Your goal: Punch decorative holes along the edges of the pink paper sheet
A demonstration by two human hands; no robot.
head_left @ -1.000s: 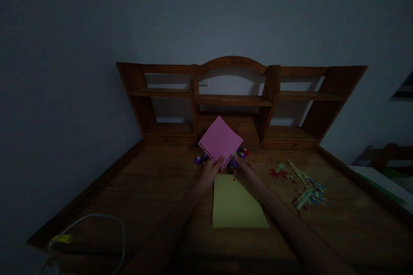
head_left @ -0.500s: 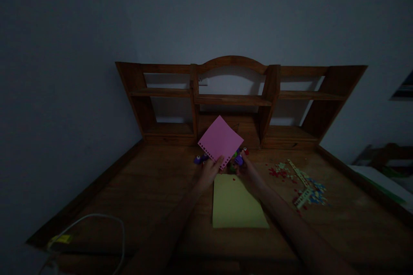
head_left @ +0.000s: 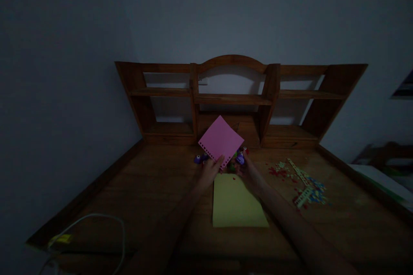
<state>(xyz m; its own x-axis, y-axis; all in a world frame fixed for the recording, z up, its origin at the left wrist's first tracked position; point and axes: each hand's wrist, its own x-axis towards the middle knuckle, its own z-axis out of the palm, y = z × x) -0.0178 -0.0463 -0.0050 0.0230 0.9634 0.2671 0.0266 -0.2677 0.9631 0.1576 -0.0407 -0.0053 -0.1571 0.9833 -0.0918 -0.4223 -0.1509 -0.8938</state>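
At frame centre, the left hand (head_left: pixel 209 174) still pinches hole-edged pink paper (head_left: pixel 221 139). The right hand (head_left: pixel 251 176) now sits lower, baring a rounded purple toy (head_left: pixel 240 160); its grip I cannot tell.

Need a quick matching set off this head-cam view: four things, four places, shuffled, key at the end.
Things
1. Pink sheet
2. Yellow sheet
3. Cable
4. Shelf

Places
A. At the back of the desk, by the wall
B. On the desk, near the middle
C. In the left hand
D. At the desk's near left corner

Pairs: 1-C, 2-B, 3-D, 4-A
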